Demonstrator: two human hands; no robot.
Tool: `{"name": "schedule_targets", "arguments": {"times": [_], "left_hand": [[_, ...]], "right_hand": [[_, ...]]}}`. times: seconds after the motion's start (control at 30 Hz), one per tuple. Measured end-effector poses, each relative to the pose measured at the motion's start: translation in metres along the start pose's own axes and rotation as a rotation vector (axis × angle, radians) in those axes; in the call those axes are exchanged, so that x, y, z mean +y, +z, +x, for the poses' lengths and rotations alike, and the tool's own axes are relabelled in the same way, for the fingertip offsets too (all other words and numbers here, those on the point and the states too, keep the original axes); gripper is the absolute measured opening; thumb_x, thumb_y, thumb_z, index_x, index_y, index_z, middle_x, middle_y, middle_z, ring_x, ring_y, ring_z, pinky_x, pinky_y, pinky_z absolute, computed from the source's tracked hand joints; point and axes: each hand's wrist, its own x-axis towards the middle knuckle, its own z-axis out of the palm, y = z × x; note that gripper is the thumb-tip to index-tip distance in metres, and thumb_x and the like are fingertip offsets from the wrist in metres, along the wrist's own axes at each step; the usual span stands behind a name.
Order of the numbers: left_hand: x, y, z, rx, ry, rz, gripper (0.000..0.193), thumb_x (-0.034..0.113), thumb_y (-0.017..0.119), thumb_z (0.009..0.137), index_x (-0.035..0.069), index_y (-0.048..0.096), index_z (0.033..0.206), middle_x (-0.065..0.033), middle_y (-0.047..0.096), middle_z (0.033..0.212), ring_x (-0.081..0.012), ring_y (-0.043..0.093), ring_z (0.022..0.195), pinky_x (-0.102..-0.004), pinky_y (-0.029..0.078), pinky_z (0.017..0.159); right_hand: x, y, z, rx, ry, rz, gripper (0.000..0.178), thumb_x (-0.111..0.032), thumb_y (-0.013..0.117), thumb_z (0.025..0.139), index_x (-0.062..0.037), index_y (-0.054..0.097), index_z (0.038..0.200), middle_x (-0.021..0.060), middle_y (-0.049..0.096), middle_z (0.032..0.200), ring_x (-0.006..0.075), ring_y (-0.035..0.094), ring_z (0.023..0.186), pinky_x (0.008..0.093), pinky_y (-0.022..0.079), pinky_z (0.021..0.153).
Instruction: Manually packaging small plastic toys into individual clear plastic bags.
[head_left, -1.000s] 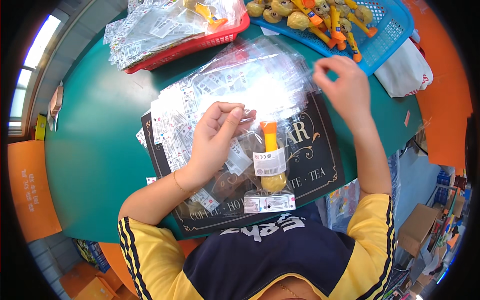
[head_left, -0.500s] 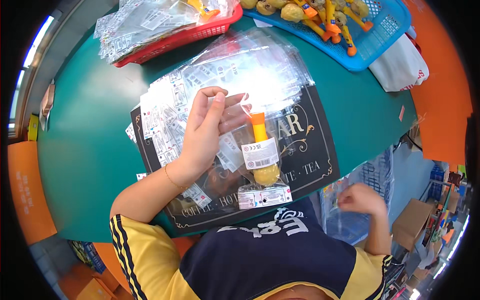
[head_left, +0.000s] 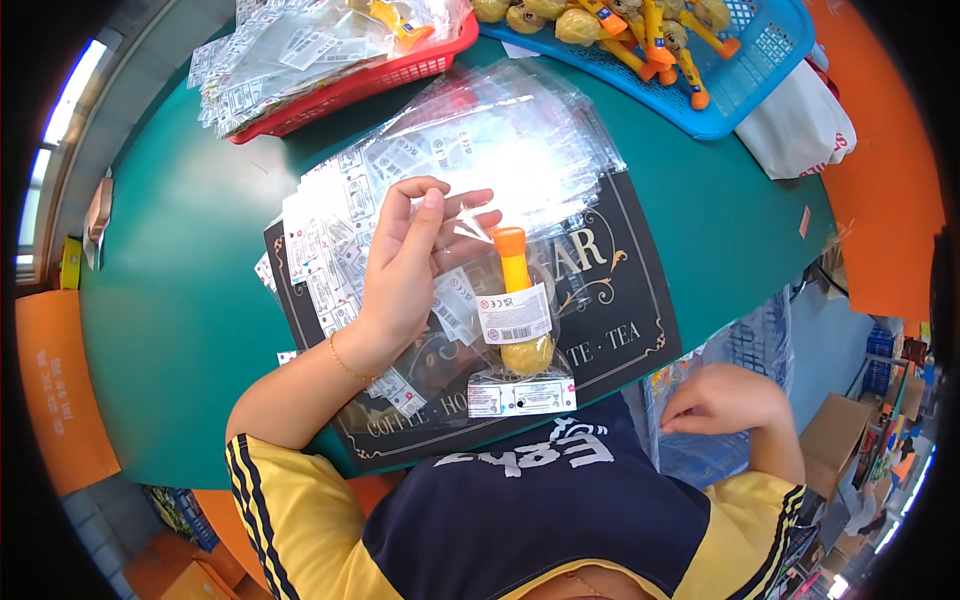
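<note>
— One toy in a clear bag [head_left: 515, 320], flat on the black placemat [head_left: 620, 310], near its front edge. Orange stem, yellow bulb, white label across the middle.

— Left hand [head_left: 405, 270]?

— Just left of the bag on the placemat, fingers half curled, tips pinching the thin film by the orange end. Right hand [head_left: 720, 400] off the placemat's right front corner, below the table edge, fingers bent down onto a blue mesh bin [head_left: 700, 455]; empty or not, cannot tell.

— Handling?

— Probably light. Slick, floppy film; hard toy inside, likely to slide. Best pinched at the labelled middle, across the toy itself.
</note>
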Motion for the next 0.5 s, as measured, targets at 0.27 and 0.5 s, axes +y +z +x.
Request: {"name": "schedule_targets", "arguments": {"times": [0.27, 0.5], "left_hand": [[0.006, 0.003, -0.006, -0.002, 0.018, 0.011, 0.016, 0.023, 0.037, 0.101, 0.011, 0.037, 0.111, -0.0202, 0.055, 0.119, -0.0279, 0.059, 0.109, -0.0335, 0.050, 0.088], [0.003, -0.002, -0.005, -0.003, 0.070, 0.029, 0.016, 0.023, 0.036, 0.101, 0.011, 0.037, 0.112, -0.0192, 0.055, 0.120, -0.0294, 0.058, 0.111, -0.0358, 0.050, 0.090]], "right_hand": [[-0.043, -0.078, 0.076, 0.661, -0.175, 0.769, 0.014, -0.012, 0.062, 0.087, 0.0000, 0.061, 0.094, 0.0067, 0.064, 0.079, 0.0080, 0.058, 0.060, 0.0201, 0.045, 0.052], [-0.049, -0.093, 0.150, 0.448, -0.214, 0.915, 0.028, -0.018, 0.071, 0.083, 0.0001, 0.062, 0.102, 0.0034, 0.064, 0.083, 0.0071, 0.058, 0.068, 0.0181, 0.044, 0.060]]}}
